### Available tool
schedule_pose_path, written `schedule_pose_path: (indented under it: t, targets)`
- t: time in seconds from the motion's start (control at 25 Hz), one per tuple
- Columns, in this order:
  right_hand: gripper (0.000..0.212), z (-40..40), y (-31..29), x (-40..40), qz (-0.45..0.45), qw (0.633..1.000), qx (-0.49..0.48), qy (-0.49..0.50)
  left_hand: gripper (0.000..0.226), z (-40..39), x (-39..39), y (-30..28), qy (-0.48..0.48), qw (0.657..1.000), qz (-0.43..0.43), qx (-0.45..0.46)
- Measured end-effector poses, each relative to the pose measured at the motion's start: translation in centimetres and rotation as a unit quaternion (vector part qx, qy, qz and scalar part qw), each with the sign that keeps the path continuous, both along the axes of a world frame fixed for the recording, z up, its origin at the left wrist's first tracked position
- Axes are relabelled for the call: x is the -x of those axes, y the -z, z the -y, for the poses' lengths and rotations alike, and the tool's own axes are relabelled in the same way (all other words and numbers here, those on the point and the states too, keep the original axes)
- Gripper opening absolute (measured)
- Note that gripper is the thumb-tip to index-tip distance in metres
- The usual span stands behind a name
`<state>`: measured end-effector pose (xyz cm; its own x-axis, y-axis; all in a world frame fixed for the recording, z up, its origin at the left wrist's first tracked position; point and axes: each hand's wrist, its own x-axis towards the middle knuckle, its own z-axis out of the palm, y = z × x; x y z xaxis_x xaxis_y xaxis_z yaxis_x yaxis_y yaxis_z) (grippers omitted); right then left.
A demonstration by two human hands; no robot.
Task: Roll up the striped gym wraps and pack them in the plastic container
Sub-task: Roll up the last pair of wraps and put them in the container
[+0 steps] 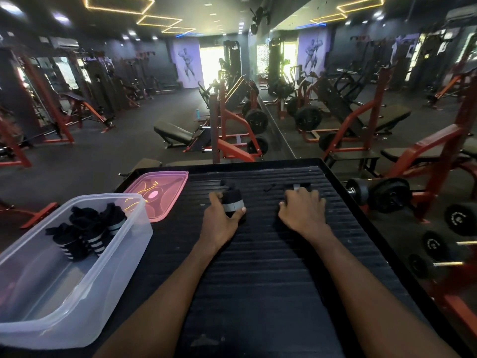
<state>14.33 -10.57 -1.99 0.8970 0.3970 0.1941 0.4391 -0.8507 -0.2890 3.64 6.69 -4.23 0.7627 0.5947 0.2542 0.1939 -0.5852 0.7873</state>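
Note:
On the black ribbed platform, my left hand grips a rolled black wrap with a grey band, its loose tail trailing away from me. My right hand rests palm down over another black wrap, of which only the far end shows past the fingers. A clear plastic container stands at the left with three rolled black-and-white striped wraps inside at its far end. Its pink lid lies flat just beyond it.
The platform has a raised black rim along its far and right sides. Dumbbells lie on the floor to the right. Red-framed benches and weight machines fill the gym floor beyond, with a mirror wall at the right.

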Motion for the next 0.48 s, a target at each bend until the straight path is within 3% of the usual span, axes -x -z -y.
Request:
schedule_pose_path:
  t: [0.08,0.2,0.36,0.48]
  targets:
    - [0.035,0.7,0.2,-0.5,-0.063,0.995,0.050,0.055,0.061,0.0,0.0,-0.1,0.001,1.000,-0.005,-0.015]
    - [0.043,0.9,0.5,-1.0,-0.101,0.991,0.041,0.082,0.061,-0.4,-0.1,0.1,-0.012,0.998,-0.017,-0.066]
    - [0.056,0.6,0.8,-1.8,-0.127,0.988,-0.040,0.075,0.064,-0.7,-0.1,0.0,-0.031,0.995,-0.065,-0.066]
    - [0.047,0.6,0.7,-2.0,-0.145,0.977,-0.144,0.056,0.055,-0.7,-0.1,-0.2,-0.051,0.995,-0.076,-0.049]
